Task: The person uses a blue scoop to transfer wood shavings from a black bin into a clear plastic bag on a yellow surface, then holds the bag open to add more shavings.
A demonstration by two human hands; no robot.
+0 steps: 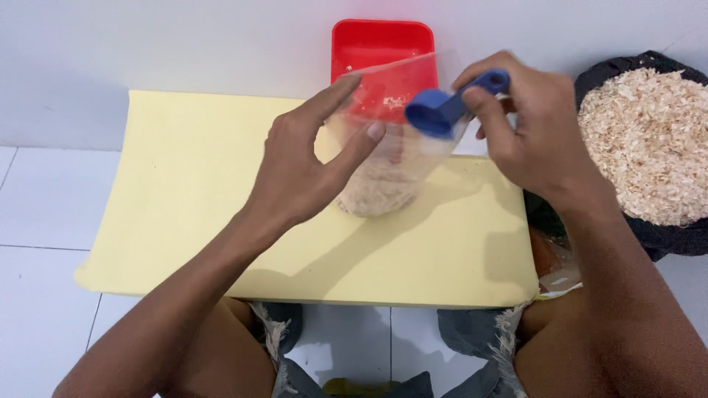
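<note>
The left hand point(310, 158) gripped a clear bag point(383, 147) standing on the yellow board point(184, 184). The right hand point(527, 125) pinched a blue scoop point(446, 107) over the bag's mouth. Shavings point(649, 140) lay at right, a red tray point(380, 48) beyond.

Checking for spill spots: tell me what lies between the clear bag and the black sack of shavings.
In the head view, the right hand holding the blue scoop sits between the clear bag and the black sack.

Blue scoop point(442, 109); clear bag point(383, 147) of pale tan shavings; red tray point(380, 44); pale yellow mat point(192, 184); black sack point(664, 236); white tiled floor point(44, 221).
</note>
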